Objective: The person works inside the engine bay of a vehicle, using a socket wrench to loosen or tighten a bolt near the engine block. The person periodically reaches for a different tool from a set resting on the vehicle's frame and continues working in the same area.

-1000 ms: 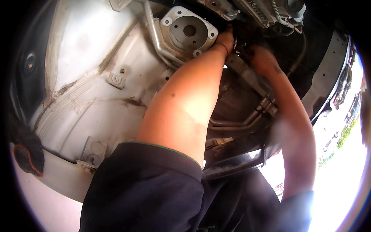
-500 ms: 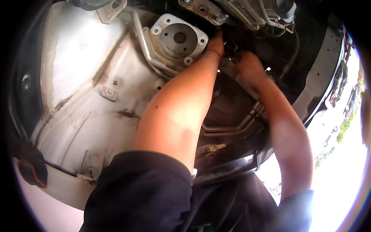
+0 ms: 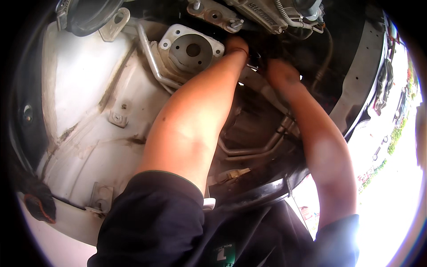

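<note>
My left hand (image 3: 235,46) reaches deep into a car's engine bay beside a metal mounting plate (image 3: 171,38) with a large round recess. Its fingers are hidden in shadow behind that plate and below a bolted bracket (image 3: 215,17). Just to the right, my right hand (image 3: 280,73) is curled among dark fittings, closed on something I cannot make out; a thin shiny piece shows between the two hands. Bent metal pipes (image 3: 249,150) run beneath my forearms.
A pale inner body panel (image 3: 84,84) fills the left, with a small bracket (image 3: 118,118). A hose (image 3: 328,58) and cylindrical part (image 3: 307,9) are at the upper right. The curved body edge (image 3: 360,89) borders bright outdoor ground; a pale light-brown connector (image 3: 235,173) sits low.
The view has shifted, so the bay appears further left and more shows at the upper left. My left hand stays at the mounting plate; my right hand has moved slightly toward it.
</note>
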Demonstrator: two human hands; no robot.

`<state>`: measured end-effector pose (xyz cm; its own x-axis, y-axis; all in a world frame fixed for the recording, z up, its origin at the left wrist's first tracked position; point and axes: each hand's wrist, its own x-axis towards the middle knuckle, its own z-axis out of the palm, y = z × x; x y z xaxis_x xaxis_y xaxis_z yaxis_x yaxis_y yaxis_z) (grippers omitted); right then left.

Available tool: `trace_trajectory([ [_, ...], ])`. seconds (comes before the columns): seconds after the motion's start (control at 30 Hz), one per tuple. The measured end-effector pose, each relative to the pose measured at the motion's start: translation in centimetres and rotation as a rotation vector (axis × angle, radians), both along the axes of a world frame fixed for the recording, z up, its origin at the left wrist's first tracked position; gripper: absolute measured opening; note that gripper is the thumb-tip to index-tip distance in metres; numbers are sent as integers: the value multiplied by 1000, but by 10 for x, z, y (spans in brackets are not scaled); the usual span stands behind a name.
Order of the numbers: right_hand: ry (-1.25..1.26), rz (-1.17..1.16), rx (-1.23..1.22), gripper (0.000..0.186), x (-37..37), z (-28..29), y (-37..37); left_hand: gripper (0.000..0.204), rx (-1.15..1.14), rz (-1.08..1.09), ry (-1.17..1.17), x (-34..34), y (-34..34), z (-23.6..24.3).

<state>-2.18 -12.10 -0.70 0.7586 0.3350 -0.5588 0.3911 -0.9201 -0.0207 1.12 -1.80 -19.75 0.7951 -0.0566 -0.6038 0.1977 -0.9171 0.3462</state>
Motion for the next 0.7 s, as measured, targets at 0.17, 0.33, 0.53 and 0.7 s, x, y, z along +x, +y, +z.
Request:
trace_trajectory([
  [0.17, 249, -99, -183, 30, 13, 9, -25, 18, -83, -45, 7, -1, -28, 42],
  [0.33, 126, -93, 4, 27, 9, 51, 42, 19, 24, -39, 0, -9, 12, 51],
  [0.53, 192, -186, -159, 31, 18, 0, -20, 16, 99, -187, 29, -3, 8, 66],
  [0.7, 158, -105, 141, 35, 7, 45, 38, 19, 155, -125, -31, -16, 17, 38],
])
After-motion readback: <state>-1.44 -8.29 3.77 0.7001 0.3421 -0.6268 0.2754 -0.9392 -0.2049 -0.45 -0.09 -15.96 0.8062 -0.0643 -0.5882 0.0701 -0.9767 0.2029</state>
